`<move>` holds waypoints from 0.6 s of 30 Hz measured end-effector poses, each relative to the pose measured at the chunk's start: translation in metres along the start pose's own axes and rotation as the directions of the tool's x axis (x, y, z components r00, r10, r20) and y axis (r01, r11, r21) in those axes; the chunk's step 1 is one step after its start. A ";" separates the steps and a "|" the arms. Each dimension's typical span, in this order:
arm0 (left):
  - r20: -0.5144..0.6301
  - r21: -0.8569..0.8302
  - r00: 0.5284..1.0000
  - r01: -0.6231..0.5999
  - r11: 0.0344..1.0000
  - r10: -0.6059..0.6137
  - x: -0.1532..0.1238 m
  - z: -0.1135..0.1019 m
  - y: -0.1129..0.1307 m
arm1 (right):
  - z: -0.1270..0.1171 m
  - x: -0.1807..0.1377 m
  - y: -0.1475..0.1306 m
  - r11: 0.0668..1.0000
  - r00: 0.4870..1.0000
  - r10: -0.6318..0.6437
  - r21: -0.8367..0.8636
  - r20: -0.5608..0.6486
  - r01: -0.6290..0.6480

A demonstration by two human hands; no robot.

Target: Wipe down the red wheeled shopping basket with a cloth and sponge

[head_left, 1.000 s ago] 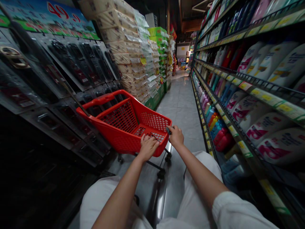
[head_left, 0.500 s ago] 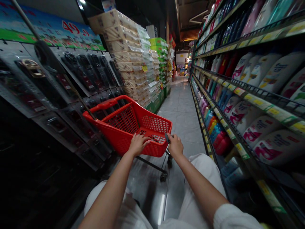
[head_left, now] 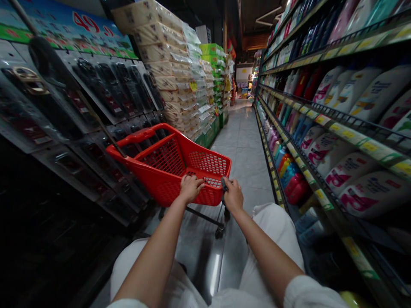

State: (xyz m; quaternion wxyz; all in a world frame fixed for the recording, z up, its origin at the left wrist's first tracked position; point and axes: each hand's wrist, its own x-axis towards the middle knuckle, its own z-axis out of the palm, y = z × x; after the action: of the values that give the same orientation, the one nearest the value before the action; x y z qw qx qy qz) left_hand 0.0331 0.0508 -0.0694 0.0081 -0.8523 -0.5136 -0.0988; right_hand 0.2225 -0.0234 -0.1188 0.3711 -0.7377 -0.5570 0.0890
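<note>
A small red plastic shopping cart (head_left: 160, 169) stands in the aisle just ahead of me, its mesh basket showing nothing inside. My left hand (head_left: 190, 188) is curled over the cart's near rim. My right hand (head_left: 233, 194) is wrapped round the dark handle at the near right corner. Both forearms reach forward from white sleeves and white trousers.
Shelves of detergent and shampoo bottles (head_left: 349, 107) line the right side. On the left hang dark packaged goods on a pegboard (head_left: 96, 98), then stacked tissue packs (head_left: 173, 72). The grey tiled aisle floor (head_left: 244, 149) runs ahead toward a lit area.
The cart and both hands have stayed together while the view shifted slightly; the left hand slid from the basket's mesh up onto the rim.
</note>
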 end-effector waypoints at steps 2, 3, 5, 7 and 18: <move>-0.008 -0.019 1.000 0.000 1.000 0.000 0.002 0.001 0.003 | 0.010 -0.018 -0.003 0.997 0.997 -0.056 0.041 -0.044 0.058; -0.012 -0.031 1.000 -0.002 1.000 0.002 0.002 0.001 0.004 | 0.014 -0.027 -0.002 0.992 0.994 -0.096 0.071 -0.060 0.100; -0.019 -0.055 1.000 -0.005 0.998 0.004 0.002 0.001 0.004 | 0.023 -0.038 0.006 0.969 0.983 -0.170 0.168 -0.075 0.180; -0.013 -0.065 1.000 -0.009 0.998 0.008 0.001 0.000 0.001 | 0.031 -0.036 0.023 0.933 0.983 -0.159 0.310 -0.095 0.181; 0.160 0.149 0.983 0.063 0.987 -0.086 0.009 -0.022 0.032 | 0.050 0.042 0.027 0.770 0.936 0.311 0.621 -0.162 -0.149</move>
State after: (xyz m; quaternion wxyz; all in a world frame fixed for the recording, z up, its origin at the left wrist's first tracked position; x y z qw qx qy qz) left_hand 0.0613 0.0409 -0.0431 0.0227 -0.8349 -0.5498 0.0091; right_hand 0.2307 0.0333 -0.1600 0.6396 -0.6503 -0.3522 0.2097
